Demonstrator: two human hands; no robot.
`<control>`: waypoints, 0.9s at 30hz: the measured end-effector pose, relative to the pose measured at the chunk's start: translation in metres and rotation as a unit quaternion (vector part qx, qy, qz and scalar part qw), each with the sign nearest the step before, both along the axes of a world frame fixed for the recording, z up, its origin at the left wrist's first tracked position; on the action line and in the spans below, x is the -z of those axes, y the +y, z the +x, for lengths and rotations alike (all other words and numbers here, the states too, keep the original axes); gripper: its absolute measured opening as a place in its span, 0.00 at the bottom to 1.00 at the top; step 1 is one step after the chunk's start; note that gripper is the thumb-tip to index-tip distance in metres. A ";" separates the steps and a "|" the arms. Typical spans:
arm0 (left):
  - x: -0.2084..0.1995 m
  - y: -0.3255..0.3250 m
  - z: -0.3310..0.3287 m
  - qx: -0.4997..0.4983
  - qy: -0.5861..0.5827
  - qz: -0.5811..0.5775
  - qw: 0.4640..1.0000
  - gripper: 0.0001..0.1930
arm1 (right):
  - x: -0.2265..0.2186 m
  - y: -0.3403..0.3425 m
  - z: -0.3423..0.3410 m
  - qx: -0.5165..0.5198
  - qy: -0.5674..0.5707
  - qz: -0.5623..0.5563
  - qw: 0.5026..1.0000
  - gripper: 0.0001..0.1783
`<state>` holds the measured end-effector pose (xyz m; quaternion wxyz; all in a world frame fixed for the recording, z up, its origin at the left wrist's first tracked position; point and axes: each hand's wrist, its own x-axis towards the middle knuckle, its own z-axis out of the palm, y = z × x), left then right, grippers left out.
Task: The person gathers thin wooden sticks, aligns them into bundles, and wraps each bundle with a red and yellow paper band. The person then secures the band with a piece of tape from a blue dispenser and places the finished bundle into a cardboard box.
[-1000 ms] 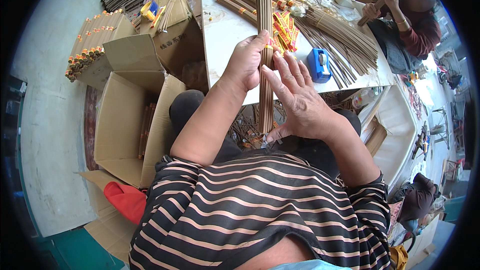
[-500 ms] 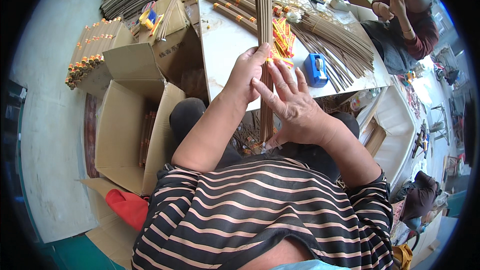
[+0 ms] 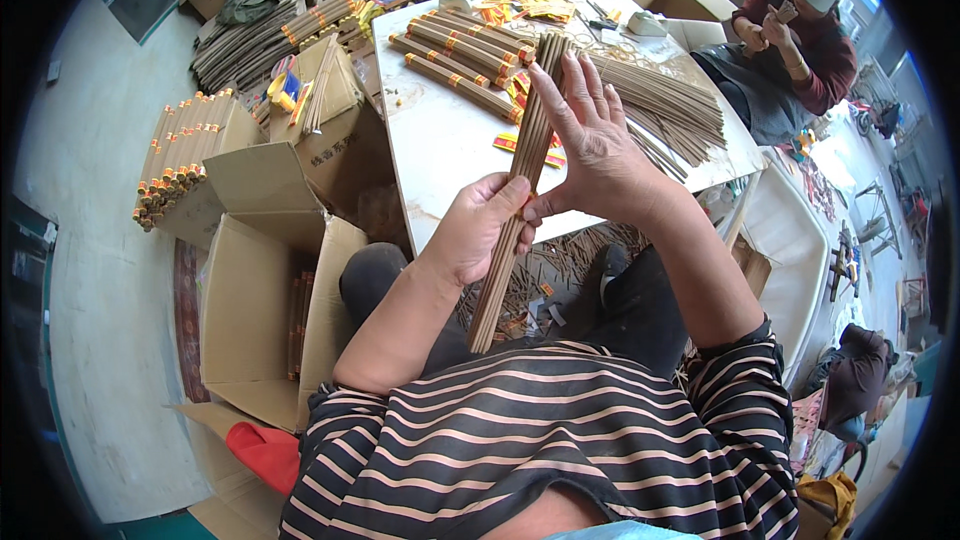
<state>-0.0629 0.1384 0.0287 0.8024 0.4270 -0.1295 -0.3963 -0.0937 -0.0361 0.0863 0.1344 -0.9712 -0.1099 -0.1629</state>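
My left hand (image 3: 487,225) is closed around a bundle of brown incense sticks (image 3: 494,285) at about its middle. The bundle slants, its top over the table's edge and its lower end toward my lap. A bit of red and yellow paper shows at the grip, partly hidden by fingers. My right hand (image 3: 603,152) is open, fingers stretched up and apart along the bundle's right side, its thumb touching the bundle beside my left fingertips. Behind the bundle, red and yellow paper labels (image 3: 515,144) lie on the white table (image 3: 422,180).
Wrapped incense bundles (image 3: 465,50) and a heap of loose sticks (image 3: 665,105) lie on the table. An open cardboard box (image 3: 245,310) stands left of my legs, near stacked bundles (image 3: 185,155). Sticks litter the floor (image 3: 585,270). Another person (image 3: 790,40) sits across at the right.
The bundle has gone from nearly upright to slanting, and my left hand has come lower with it. My right hand has opened wider and turned upward, now covering where the blue tape dispenser was seen.
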 end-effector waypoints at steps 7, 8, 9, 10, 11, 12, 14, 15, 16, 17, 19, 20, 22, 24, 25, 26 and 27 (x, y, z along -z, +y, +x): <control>0.008 -0.001 -0.007 0.008 -0.025 0.013 1.000 0.13 | 0.005 -0.002 -0.005 0.013 0.000 -0.006 1.000 0.73; 0.008 -0.002 -0.006 0.000 -0.026 0.002 1.000 0.14 | 0.003 -0.002 -0.006 0.013 0.001 0.011 1.000 0.73; 0.006 -0.003 -0.005 -0.012 -0.026 -0.008 1.000 0.14 | 0.002 -0.002 -0.006 0.010 0.004 0.027 1.000 0.72; 0.005 -0.003 -0.003 -0.024 -0.026 -0.019 0.999 0.15 | 0.003 -0.003 -0.007 0.000 -0.019 0.066 0.998 0.71; 0.005 -0.003 0.000 -0.053 -0.047 -0.018 0.997 0.16 | 0.007 -0.006 -0.010 -0.026 -0.055 0.106 0.993 0.70; 0.001 -0.001 0.002 -0.094 -0.054 -0.026 0.994 0.16 | 0.008 -0.002 -0.015 -0.041 -0.022 0.217 0.975 0.69; 0.000 -0.003 0.008 -0.146 -0.052 -0.081 0.985 0.17 | 0.023 0.009 -0.031 -0.106 0.090 0.468 0.872 0.65; -0.002 -0.003 0.010 -0.150 -0.056 -0.111 0.981 0.15 | 0.031 0.014 -0.040 -0.104 0.165 0.404 0.894 0.61; -0.004 -0.008 0.009 -0.165 -0.062 -0.122 0.977 0.13 | 0.057 0.025 -0.043 -0.107 0.206 0.465 0.854 0.57; -0.007 -0.011 0.006 -0.185 -0.068 -0.129 0.972 0.13 | 0.074 0.042 -0.044 -0.137 0.194 0.530 0.814 0.49; -0.009 -0.015 -0.003 -0.212 -0.055 -0.093 0.971 0.17 | 0.076 0.056 -0.041 -0.043 0.262 0.496 0.827 0.35; -0.009 -0.016 -0.005 -0.208 -0.059 -0.067 0.974 0.16 | 0.077 0.062 -0.041 -0.022 0.277 0.510 0.814 0.31; -0.010 -0.017 -0.004 -0.202 -0.078 -0.033 0.976 0.13 | 0.074 0.071 -0.040 0.019 0.304 0.535 0.788 0.24; -0.008 -0.015 0.000 -0.198 -0.057 -0.053 0.977 0.12 | 0.065 0.074 -0.042 0.033 0.267 0.518 0.812 0.20; -0.007 -0.014 0.002 -0.195 -0.046 -0.064 0.978 0.12 | 0.063 0.075 -0.043 0.041 0.248 0.509 0.823 0.19; -0.008 -0.013 0.003 -0.194 -0.045 -0.061 0.978 0.11 | 0.064 0.074 -0.042 0.028 0.252 0.521 0.815 0.18; -0.008 -0.013 0.004 -0.191 -0.041 -0.067 0.978 0.11 | 0.066 0.074 -0.042 0.015 0.257 0.533 0.806 0.17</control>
